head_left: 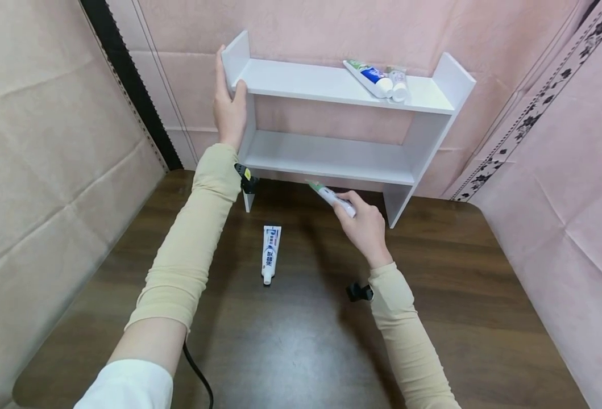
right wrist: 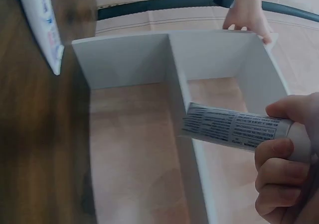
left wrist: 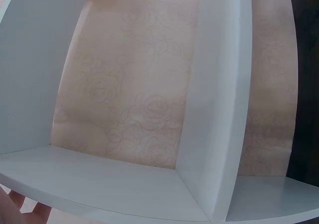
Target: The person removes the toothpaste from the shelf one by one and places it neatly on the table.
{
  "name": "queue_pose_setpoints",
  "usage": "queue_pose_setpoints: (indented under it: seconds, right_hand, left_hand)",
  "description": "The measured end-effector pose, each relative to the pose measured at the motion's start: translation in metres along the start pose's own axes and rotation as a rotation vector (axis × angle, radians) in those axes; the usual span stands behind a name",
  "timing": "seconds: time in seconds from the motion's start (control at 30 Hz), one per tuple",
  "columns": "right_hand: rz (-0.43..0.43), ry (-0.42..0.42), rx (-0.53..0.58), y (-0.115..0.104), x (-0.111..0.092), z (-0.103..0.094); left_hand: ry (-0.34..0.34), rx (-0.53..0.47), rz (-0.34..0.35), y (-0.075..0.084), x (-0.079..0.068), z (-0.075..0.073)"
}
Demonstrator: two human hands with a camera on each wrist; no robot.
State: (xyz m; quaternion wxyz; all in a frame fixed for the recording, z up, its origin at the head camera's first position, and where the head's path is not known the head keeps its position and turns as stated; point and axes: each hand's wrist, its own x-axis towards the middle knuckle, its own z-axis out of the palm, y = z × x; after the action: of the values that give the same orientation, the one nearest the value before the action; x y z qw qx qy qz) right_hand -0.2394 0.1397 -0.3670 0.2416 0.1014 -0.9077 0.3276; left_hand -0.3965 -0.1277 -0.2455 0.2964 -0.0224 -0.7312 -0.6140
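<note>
A white two-tier shelf (head_left: 326, 153) stands at the back of the table. My left hand (head_left: 231, 111) grips its left side panel near the top, thumb at the front edge; in the left wrist view only a few fingers (left wrist: 37, 214) show past the panel. In front of the lower board, my right hand (head_left: 366, 227) holds a toothpaste tube (head_left: 329, 197) by its cap end, the green flat end pointing up and left. Printed text covers this tube's near face (right wrist: 229, 127) in the right wrist view. Another toothpaste tube (head_left: 270, 253) lies on the table, cap toward me.
On the upper board's right part lie a blue-and-green toothpaste tube (head_left: 367, 76) and a paler tube (head_left: 398, 85), side by side. Pink cloth (head_left: 331, 28) hangs behind the shelf. A black cable (head_left: 198, 372) runs beside my left arm on the wooden table (head_left: 301, 346).
</note>
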Motion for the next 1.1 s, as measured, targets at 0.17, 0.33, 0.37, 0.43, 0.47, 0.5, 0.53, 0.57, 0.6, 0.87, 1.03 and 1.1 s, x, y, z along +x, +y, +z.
queue_pose_setpoints:
  seconds: [0.17,0.33,0.37,0.43,0.47,0.5,0.53,0.57,0.6,0.87,1.03,1.1]
  right_hand:
    - [0.055,-0.064,-0.028,0.006,-0.012,0.009]
    - [0.092,-0.165,-0.113,0.011,-0.02,0.018]
    - [0.098,-0.197,-0.141,0.013,-0.021,0.02]
    - [0.106,-0.272,-0.199,0.015,-0.024,0.024]
    - [0.111,-0.313,-0.222,0.017,-0.026,0.027]
    - [0.117,-0.35,-0.237,0.018,-0.029,0.03]
    - [0.118,-0.38,-0.252,0.018,-0.031,0.032]
    - [0.12,-0.402,-0.266,0.018,-0.033,0.035]
    - [0.124,-0.419,-0.276,0.016,-0.036,0.038]
    - [0.124,-0.482,-0.362,0.005,-0.053,0.067]
    - [0.061,-0.454,-0.435,-0.002,-0.065,0.084]
    - [0.031,-0.443,-0.47,-0.004,-0.068,0.089]
  left_hand:
    - [0.004,0.01,0.01,0.0,0.0,0.0]
    - [0.001,0.003,0.021,0.001,0.001,0.0]
    - [0.001,0.004,0.021,0.001,0.001,0.0]
    - [-0.001,0.004,0.019,0.001,0.001,0.0]
    - [0.0,0.006,0.018,0.001,0.0,0.0]
    - [0.0,0.006,0.018,0.0,0.0,0.0]
    - [-0.001,0.006,0.018,0.0,0.0,0.0]
    - [0.001,0.008,0.018,-0.001,0.0,0.0]
    - [0.002,0.008,0.019,-0.001,0.0,0.0]
    - [-0.005,0.007,-0.008,-0.001,0.0,0.001]
    - [-0.01,0.0,-0.007,-0.002,0.001,0.001]
    - [-0.006,-0.002,0.001,-0.002,0.002,0.001]
